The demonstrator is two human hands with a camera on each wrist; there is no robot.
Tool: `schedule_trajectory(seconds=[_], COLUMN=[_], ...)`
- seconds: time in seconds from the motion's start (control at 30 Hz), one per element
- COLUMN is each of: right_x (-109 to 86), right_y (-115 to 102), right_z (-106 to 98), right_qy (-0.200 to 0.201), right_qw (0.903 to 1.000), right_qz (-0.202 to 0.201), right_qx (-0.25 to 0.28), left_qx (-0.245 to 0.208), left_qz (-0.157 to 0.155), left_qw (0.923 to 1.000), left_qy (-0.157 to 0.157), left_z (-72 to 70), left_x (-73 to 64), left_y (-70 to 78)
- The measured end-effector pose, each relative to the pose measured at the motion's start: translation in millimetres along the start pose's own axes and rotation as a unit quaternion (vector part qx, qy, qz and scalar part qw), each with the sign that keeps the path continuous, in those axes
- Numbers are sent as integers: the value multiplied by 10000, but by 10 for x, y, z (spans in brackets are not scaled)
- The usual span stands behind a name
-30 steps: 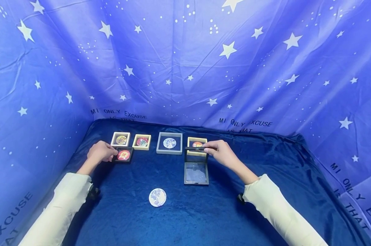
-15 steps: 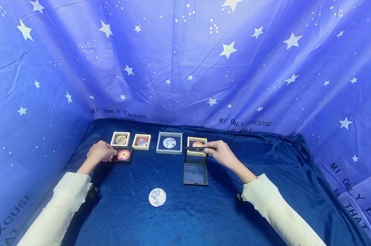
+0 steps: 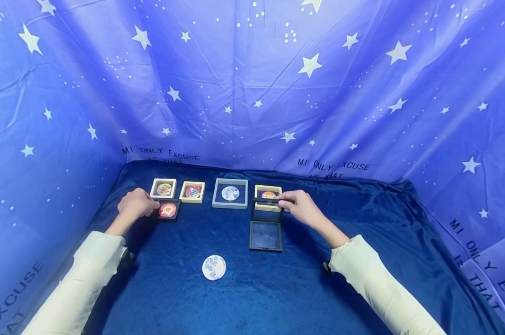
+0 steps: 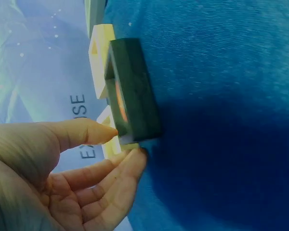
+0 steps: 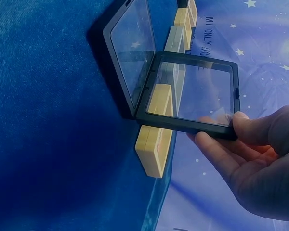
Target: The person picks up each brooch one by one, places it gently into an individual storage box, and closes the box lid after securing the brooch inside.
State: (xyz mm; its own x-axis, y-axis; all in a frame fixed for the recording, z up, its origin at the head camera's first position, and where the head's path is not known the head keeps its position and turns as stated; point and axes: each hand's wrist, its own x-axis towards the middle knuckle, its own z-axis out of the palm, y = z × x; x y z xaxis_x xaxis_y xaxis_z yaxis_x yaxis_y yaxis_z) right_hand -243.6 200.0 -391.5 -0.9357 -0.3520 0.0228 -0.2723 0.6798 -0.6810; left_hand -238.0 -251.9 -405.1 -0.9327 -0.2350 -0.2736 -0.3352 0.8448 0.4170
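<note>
My left hand pinches the near-left edge of a small black display frame with a red and gold disc inside. Thumb and fingertips meet at its side in the left wrist view. My right hand holds the raised lid of a hinged black display case by a corner, thumb on one face and fingers behind. The lid stands up from the base, which lies on the cloth, and clear film spans both halves. A loose white and blue-violet disc lies in front, between the hands.
Along the back stand a white frame, a cream frame, a larger grey frame and a yellow frame, each with a round disc inside. Dark blue velvet covers the table, and a starry curtain hangs behind.
The black case's base has shifted slightly left while my right hand keeps the lid raised. My left hand stays on the small black frame. The whole view has tilted very slightly.
</note>
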Motion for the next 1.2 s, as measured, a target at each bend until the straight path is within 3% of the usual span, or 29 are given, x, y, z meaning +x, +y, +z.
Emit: schedule_trajectory(seconds=[0.2, 0.33, 0.47, 0.63, 0.83, 0.93, 1.2], right_x=[13, 22, 22, 13, 11, 12, 11], right_y=[-11, 1, 3, 1, -4, -2, 2], right_z=[-11, -14, -18, -16, -14, -10, -7], right_qy=[-23, -9, -36, -72, -61, -56, -48], right_qw=[10000, 9999, 10000, 9999, 9998, 9999, 9999], right_qz=[43, 91, 39, 96, 77, 54, -11], right_qx=[22, 58, 69, 124, 155, 138, 103], left_qx=[251, 363, 391, 429, 851, 940, 957], left_qz=[108, 400, 756, 1298, 2137, 2385, 3232], left_qw=[9991, 9969, 9948, 9901, 9732, 9658, 9315], left_qy=[324, 575, 563, 302, -48, -379, -1365], left_z=[-64, -83, -57, 20, 114, 179, 365], left_x=[-51, -125, -202, -305, -467, -544, -707], left_y=[143, 283, 431, 620, 835, 909, 984])
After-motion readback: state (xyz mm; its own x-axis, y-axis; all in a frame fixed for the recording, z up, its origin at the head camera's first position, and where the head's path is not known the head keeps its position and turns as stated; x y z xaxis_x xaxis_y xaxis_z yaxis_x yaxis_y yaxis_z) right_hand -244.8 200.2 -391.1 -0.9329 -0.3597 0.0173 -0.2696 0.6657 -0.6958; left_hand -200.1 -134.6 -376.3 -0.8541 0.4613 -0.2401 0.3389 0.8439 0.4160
